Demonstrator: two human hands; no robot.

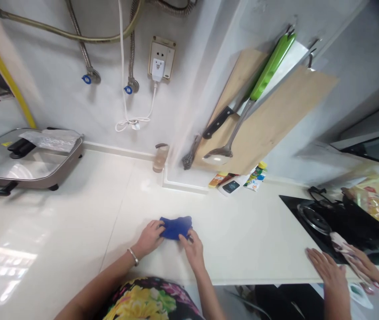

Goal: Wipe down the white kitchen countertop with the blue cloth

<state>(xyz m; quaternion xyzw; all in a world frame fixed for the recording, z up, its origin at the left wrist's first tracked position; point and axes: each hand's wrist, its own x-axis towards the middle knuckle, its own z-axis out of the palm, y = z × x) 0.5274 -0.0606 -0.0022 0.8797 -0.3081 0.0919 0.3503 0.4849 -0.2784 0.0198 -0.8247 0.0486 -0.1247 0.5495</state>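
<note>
The blue cloth (176, 228) is situated between the two hands of the person, over the pale table (249, 235), near to its front edge. The left hand (151, 238) is at the left end of the cloth; its grip is closed there, with the fingertips bent on the cloth's border. The right hand (193, 252) is at the lower right corner, and its grip pinches this corner between the thumb and the fingers. So the cloth lies in front of both palms, only its two ends are inside the grips, and its middle part is free and slightly wrinkled. Whether its underside is touching the table everywhere, I cannot tell. A silver bracelet (132, 257) is around the left wrist. Beyond the cloth, near the wall corner, stands a small brownish jug (160, 160), well apart from the hands. At the far left there is an electric pan (56, 170) with a glass lid. On the right side, another person's hand (329, 269) rests at the front edge of the table, and this person's other hand is on a pale rag (341, 244) beside the black stove (298, 206).
</note>
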